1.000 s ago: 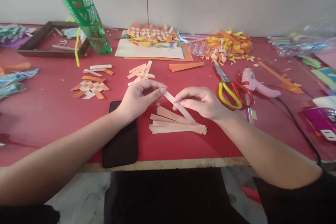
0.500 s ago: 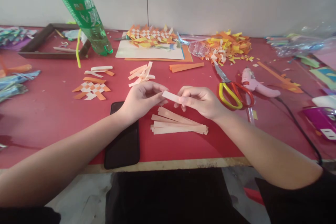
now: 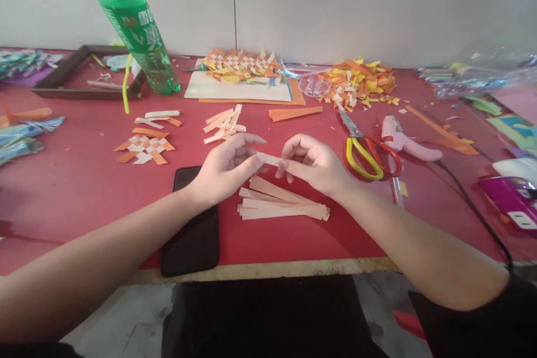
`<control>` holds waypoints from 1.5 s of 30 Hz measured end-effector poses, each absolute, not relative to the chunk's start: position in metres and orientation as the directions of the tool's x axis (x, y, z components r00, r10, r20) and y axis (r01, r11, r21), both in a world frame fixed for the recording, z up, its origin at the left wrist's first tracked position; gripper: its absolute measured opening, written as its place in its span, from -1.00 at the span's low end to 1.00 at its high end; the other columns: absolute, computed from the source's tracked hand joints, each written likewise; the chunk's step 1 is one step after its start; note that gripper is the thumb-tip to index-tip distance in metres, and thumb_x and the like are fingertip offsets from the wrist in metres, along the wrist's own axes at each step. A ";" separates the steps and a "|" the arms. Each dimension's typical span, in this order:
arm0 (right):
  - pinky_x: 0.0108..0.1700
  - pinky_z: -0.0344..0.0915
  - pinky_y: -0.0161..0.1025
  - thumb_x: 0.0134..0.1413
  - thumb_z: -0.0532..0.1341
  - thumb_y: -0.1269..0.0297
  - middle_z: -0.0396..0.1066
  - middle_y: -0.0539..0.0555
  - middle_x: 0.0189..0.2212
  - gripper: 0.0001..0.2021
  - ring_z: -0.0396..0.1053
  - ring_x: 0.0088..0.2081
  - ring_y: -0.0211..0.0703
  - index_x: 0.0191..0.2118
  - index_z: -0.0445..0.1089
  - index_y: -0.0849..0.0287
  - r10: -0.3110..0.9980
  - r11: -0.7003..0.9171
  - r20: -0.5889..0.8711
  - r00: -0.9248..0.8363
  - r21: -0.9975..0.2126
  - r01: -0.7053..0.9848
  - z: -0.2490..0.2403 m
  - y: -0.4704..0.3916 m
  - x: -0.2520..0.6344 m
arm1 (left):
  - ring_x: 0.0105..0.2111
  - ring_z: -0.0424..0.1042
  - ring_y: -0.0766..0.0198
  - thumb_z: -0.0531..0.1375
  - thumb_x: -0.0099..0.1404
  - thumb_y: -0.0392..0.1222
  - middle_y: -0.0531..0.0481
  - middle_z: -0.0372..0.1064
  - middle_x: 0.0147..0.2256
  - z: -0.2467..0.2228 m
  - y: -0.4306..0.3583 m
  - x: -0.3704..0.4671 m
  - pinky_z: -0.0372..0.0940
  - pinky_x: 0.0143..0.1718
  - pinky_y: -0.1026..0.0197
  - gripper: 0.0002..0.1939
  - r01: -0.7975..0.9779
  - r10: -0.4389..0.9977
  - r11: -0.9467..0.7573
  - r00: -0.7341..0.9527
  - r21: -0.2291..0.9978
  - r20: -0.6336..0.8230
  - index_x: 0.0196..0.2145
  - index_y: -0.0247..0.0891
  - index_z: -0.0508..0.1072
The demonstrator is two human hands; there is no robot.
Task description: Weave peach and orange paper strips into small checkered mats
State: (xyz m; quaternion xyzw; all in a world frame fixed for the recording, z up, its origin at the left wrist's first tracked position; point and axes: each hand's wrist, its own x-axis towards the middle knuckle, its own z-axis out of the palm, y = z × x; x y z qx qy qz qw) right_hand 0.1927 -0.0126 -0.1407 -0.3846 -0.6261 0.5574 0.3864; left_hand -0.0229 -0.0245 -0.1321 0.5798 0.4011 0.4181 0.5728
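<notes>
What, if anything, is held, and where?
A flat pale-peach paper strip; left hand pinches toward one end, right hand toward the other; ends hidden.

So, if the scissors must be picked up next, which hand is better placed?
Probably the right hand: it is nearer the scissors, which lie to its right. The left hand is farther off. Both hold the paper strip.

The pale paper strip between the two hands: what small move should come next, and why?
Probably slide a thumb along the pale paper strip to press it flat: the left hand and right hand pinch it at opposite ends, and the stretch between them looks fairly straight, leaving room for a thumb.
</notes>
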 end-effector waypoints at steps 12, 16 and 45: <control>-0.45 0.45 -0.31 0.06 0.40 0.16 0.46 -0.04 -0.43 -0.75 0.49 -0.45 -0.26 -0.29 0.36 0.15 0.941 0.115 0.127 -0.313 -0.992 -0.054 -0.143 -0.011 0.192 | -0.33 0.60 0.27 0.36 0.24 -0.09 -0.02 0.56 -0.33 -0.138 -0.020 -0.022 0.49 -0.22 0.25 -0.76 -0.015 0.965 -0.105 0.239 0.994 0.106 -0.24 -0.28 0.47; -0.48 0.47 -0.31 0.03 0.42 0.19 0.43 -0.07 -0.48 -0.75 0.48 -0.48 -0.27 -0.32 0.35 0.14 0.967 0.124 0.145 -0.210 -0.986 -0.113 -0.146 -0.008 0.191 | -0.31 0.61 0.27 0.35 0.26 -0.11 -0.01 0.57 -0.34 -0.137 -0.022 -0.021 0.51 -0.20 0.25 -0.76 -0.058 0.972 -0.061 0.222 0.996 0.073 -0.20 -0.28 0.48; -0.05 0.22 -0.10 -0.03 0.45 0.06 0.34 0.09 -0.25 -0.73 0.21 -0.11 -0.02 -0.40 0.49 0.15 0.584 0.620 -0.023 -0.811 -0.632 0.464 -0.123 -0.022 0.192 | 0.10 0.35 -0.39 0.23 0.26 -0.12 -0.44 0.19 0.21 -0.132 0.006 -0.058 0.30 -0.01 -0.22 -0.51 0.878 0.941 -0.204 0.053 0.434 0.335 0.13 -0.26 0.36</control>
